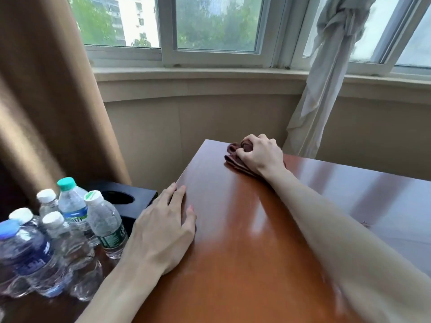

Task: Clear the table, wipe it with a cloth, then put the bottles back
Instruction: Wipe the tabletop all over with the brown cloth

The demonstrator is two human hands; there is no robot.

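Six bottles (pixel 70 231) stand upright and crowded together at far left, on a lower dark surface beside the worktop (pixel 245 241), caps pointing up, their long axes vertical. Just behind them sits a black box (pixel 130 199) with a round hole in its top.

Next comes the left hand (pixel 163 231), lying flat with relaxed fingers on the worktop's left edge, grasping nothing. The nearest bottle stands just beside its wrist, so a careless sweep of that arm could topple the bottle into the others.

Further right, at the far corner, the right hand (pixel 258 155) has its grip clenched round a bunched dark red cloth (pixel 235 157), pressing it to the wood. The cloth is a crumpled wad with no clear direction, perhaps slightly longer along the far-to-near line. It sits close to two edges, so a stroke outward could carry it off the worktop, and the bunched shape may leave strips unwiped.
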